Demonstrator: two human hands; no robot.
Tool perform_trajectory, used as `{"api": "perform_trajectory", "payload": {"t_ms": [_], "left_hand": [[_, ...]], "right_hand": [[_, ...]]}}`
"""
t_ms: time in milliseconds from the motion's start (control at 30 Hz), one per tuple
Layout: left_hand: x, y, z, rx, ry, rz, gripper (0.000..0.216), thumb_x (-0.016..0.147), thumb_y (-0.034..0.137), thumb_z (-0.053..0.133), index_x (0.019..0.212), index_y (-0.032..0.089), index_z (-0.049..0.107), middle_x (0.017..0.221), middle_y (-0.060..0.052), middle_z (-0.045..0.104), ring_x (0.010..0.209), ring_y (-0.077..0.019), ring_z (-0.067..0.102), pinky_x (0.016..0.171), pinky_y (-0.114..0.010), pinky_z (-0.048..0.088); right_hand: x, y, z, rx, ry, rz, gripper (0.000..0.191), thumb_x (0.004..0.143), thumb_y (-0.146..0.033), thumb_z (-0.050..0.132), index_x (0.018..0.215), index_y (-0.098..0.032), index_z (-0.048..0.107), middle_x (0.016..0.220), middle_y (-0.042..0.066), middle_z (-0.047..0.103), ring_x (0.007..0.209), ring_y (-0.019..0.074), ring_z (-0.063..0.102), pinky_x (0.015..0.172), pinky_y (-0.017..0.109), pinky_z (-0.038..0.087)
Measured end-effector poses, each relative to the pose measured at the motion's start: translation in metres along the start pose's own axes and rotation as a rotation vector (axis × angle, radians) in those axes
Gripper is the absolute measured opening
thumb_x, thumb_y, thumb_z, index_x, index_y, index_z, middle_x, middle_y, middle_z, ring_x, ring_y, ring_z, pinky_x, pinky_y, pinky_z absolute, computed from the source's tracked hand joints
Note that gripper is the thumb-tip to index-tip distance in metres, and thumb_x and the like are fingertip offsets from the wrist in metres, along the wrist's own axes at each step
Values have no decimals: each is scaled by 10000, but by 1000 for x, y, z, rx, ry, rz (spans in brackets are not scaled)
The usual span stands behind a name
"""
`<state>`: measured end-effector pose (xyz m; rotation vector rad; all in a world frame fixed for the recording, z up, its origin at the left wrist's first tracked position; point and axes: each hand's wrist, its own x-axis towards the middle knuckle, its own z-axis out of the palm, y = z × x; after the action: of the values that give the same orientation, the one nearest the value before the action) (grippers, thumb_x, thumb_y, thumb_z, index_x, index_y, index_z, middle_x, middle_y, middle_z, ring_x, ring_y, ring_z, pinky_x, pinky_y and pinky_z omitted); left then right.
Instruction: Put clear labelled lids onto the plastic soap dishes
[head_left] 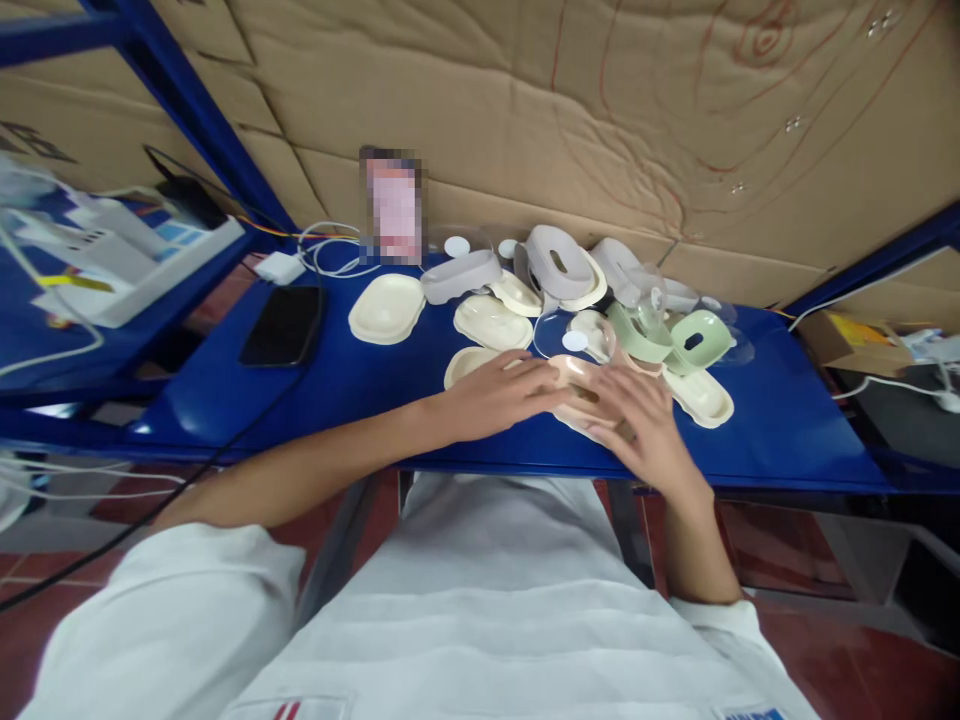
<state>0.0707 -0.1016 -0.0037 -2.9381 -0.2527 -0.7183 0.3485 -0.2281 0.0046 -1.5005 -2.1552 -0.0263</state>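
Close to the table's front edge, a peach plastic cover [571,372] with an oval slot lies between my two hands. My left hand [499,400] holds its left end, fingers reaching over the rim. From the other side my right hand [637,420] grips it, thumb low and fingers across the top. A pale rim shows under the cover, mostly hidden. Cream oval trays [386,309] lie to the left and behind. Grey slotted covers [559,262], green slotted covers [699,341] and clear plastic lids [551,335] are heaped just beyond my hands.
A black phone [281,325] and a white charger [280,267] with a coiled cable lie on the blue table [795,400] at left. A pixelated upright object [394,208] leans by the cardboard wall [487,110]. A black cable crosses the front left edge.
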Motion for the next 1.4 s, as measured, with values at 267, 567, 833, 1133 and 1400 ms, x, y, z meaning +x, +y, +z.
{"api": "perform_trajectory", "payload": {"t_ms": [267, 567, 833, 1133, 1400], "left_hand": [[-75, 26, -25, 41, -54, -561, 313, 1107, 403, 569, 1349, 303, 741, 1354, -116, 755, 1259, -355, 717, 1150, -609, 529], [-84, 53, -17, 95, 44, -693, 418, 1089, 284, 583, 1504, 301, 632, 1520, -164, 672, 1407, -384, 655, 1211, -659, 490], [-67, 77, -1, -51, 41, -348, 543, 1109, 281, 605, 1639, 247, 495, 1758, -192, 434, 1621, -363, 464, 1250, -557, 525], [-74, 65, 10, -99, 57, -301, 342, 1131, 275, 596, 1460, 200, 647, 1536, -121, 685, 1523, -319, 572, 1272, -521, 494], [-76, 63, 11, -191, 88, -298, 256, 1120, 226, 607, 1366, 204, 675, 1457, -119, 706, 1498, -305, 579, 1252, -518, 510]], "right_hand": [[-43, 15, 21, 42, 311, 198, 356, 1071, -412, 567, 1382, -435, 738, 1315, 59, 807, 1314, 383, 739, 1143, 694, 575], [-67, 4, 21, -30, 172, 261, 398, 1089, -385, 565, 1473, -440, 656, 1423, 69, 760, 1349, 400, 696, 1134, 705, 538], [-37, -18, 27, 36, -31, 39, 496, 1067, -431, 691, 1552, -372, 605, 1486, 119, 716, 1408, 379, 662, 1161, 625, 550], [-11, -37, 45, 11, -160, -246, 374, 1154, -276, 555, 1513, -263, 657, 1613, 95, 646, 1570, 266, 547, 1311, 536, 414], [36, 24, 28, -215, -51, -62, 373, 1150, -275, 501, 1457, -178, 688, 1525, 171, 704, 1525, 361, 582, 1293, 642, 349]]}}
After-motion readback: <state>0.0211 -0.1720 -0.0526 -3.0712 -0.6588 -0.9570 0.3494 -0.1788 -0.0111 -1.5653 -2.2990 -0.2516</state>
